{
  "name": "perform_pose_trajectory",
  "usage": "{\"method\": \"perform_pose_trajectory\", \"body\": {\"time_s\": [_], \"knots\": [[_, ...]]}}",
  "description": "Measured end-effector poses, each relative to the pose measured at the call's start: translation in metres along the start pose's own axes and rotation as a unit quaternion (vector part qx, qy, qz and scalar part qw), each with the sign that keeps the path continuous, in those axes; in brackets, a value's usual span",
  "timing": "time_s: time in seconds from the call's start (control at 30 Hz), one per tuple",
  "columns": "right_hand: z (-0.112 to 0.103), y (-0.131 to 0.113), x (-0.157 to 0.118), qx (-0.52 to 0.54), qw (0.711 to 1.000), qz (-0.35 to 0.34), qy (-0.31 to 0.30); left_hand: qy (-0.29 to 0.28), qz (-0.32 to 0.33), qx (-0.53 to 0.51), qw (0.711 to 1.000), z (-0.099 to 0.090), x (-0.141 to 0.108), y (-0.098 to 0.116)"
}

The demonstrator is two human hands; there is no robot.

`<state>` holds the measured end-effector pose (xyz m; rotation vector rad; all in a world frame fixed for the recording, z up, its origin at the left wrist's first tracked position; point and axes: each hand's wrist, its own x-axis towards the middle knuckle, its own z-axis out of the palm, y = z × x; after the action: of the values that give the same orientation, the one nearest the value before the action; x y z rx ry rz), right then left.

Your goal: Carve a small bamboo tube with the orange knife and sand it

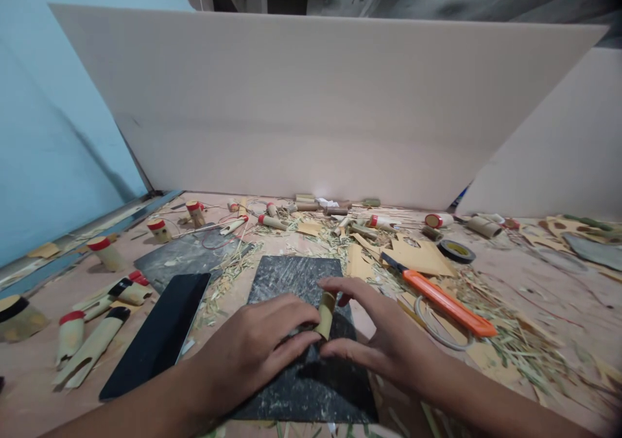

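A short green-tan bamboo tube stands tilted above the scratched dark board, between my two hands. My left hand pinches the tube's left side with thumb and fingers. My right hand curves round the tube from the right, its index fingertip at the upper end and its thumb near the lower end. Those fingers are closed in on the tube.
An orange cutter and black tape roll lie right. A black phone lies left, beside several bamboo pieces with red or black ends. Shavings and yellow paper litter the table; a white panel stands behind.
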<state>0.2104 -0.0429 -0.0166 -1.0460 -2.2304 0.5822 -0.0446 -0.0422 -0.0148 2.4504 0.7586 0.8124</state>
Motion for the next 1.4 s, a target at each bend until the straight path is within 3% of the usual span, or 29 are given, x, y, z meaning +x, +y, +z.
{"method": "perform_pose_trajectory", "body": {"time_s": [0.27, 0.57, 0.9, 1.2, 1.4], "knots": [[0.0, 0.0015, 0.0006, 0.002, 1.0, -0.031, -0.002, 0.021, -0.009, -0.04, 0.999, 0.0029, -0.0025, -0.0052], [-0.0001, 0.0006, 0.0033, 0.021, 1.0, -0.001, 0.012, 0.042, -0.048, -0.016, 0.998, 0.0028, -0.0016, -0.005], [-0.0026, -0.0038, 0.0036, 0.035, 0.998, 0.047, -0.002, 0.027, -0.007, 0.021, 0.999, 0.0014, -0.0013, -0.0028], [0.0006, -0.0065, 0.0031, 0.066, 0.995, 0.075, -0.028, 0.046, 0.03, 0.067, 0.996, -0.0039, -0.0015, 0.0033], [0.001, -0.0062, 0.0031, 0.071, 0.994, 0.075, -0.029, 0.051, 0.018, 0.074, 0.996, -0.0031, -0.0014, 0.0018]]}}
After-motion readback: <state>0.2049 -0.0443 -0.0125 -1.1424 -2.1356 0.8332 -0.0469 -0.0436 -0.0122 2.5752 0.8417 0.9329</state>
